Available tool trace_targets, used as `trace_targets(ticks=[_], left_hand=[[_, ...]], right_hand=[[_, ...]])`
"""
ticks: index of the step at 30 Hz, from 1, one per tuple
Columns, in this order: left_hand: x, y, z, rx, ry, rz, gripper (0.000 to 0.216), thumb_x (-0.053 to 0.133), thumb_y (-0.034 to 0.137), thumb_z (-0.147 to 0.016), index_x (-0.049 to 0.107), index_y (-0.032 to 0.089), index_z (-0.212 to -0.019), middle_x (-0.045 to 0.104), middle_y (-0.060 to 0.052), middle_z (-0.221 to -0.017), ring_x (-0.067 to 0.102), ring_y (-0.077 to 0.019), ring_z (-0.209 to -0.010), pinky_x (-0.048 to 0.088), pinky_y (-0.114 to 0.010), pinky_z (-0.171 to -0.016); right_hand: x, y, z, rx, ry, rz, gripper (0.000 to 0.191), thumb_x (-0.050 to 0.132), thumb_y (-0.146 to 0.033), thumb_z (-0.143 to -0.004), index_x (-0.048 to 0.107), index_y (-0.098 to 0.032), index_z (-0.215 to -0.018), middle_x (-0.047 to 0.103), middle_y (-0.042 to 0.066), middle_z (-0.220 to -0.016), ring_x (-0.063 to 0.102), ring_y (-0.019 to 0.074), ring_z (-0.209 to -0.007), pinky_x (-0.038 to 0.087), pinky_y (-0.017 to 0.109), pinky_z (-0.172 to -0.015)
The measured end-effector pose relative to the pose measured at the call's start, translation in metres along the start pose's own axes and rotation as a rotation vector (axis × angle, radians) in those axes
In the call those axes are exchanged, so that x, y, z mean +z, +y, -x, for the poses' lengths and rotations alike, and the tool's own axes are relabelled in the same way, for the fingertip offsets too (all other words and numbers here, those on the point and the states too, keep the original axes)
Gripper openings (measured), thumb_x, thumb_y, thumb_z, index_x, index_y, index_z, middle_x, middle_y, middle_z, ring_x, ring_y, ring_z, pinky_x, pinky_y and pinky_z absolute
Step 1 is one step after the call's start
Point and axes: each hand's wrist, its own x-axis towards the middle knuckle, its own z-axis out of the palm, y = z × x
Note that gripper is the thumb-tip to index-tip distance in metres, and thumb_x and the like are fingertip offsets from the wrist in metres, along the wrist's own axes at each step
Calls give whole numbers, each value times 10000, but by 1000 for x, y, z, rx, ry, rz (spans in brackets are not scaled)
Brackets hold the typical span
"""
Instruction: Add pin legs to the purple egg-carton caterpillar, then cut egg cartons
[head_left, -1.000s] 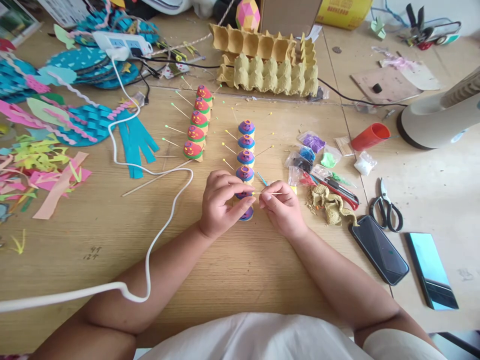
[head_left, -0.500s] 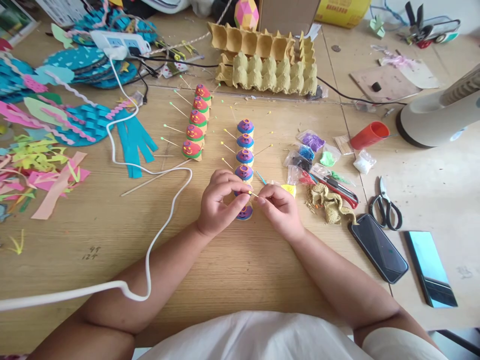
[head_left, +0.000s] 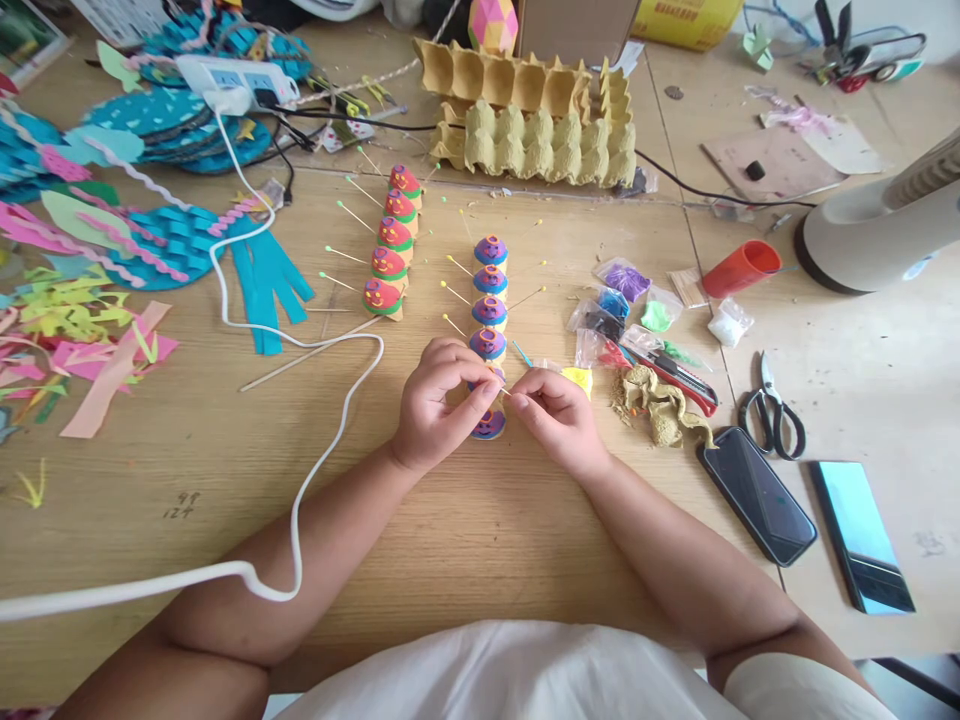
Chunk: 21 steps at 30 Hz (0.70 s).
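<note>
My left hand (head_left: 439, 400) is closed around the nearest segment of a purple-and-blue caterpillar (head_left: 489, 310) made of egg-carton cups, a row running away from me. My right hand (head_left: 556, 415) pinches a thin toothpick (head_left: 504, 391) whose tip meets that segment's right side. Other toothpicks with coloured tips stick out of the farther segments. A second caterpillar (head_left: 390, 245), red and green, lies to the left with its own toothpick legs.
Egg cartons (head_left: 536, 125) stand at the back. Small bags of coloured clay (head_left: 626, 300), a red cup (head_left: 739, 270), a cutter (head_left: 679, 375), scissors (head_left: 772, 415) and two phones (head_left: 757, 495) lie right. A white cable (head_left: 300, 470) loops left, past paper scraps (head_left: 82, 330). A fan base (head_left: 877, 235) stands far right.
My right hand has moved left toward the left hand, and much less of the toothpick now shows between the fingers and the segment. The left hand has kept its hold.
</note>
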Motion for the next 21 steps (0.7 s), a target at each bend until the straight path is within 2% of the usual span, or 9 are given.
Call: trace_targets(ticks=[4,7,16,21], left_hand=[[-1,-1,2,-34,-22,-5,208,558,356,-998,718,241,-929,709,-42,-886,614,-208,-933,520,-429,-906],[-1,-1,2,-10,17,-44,172,601,374,-976,720,251,-999,712,-40,-914,614,-209,-949,518,-429,-916],[0,-2,0,72,25,-112,78,679,303,-944,713,260,-889,705,-13,-840,606,-197,-919,509,-410,-901],[0,-2,0,8,22,-82,162,618,362,-980,730,251,-940,712,-30,-877,617,-201,-933,517,-411,-900]], right_hand=[[0,0,0,22,-1,-9,325,729,-495,-873,645,-212,-738,619,-4,-690,529,117,-638,462,255,-602],[-1,1,0,53,18,-17,349,735,-518,-861,641,-210,-727,616,-6,-675,519,113,-618,450,250,-582],[-2,0,-1,32,-16,-31,335,728,-478,-877,642,-201,-711,607,-8,-665,518,106,-615,452,247,-588],[-1,1,-1,44,-17,-48,332,742,-479,-870,644,-202,-713,608,-7,-673,524,107,-616,449,248,-586]])
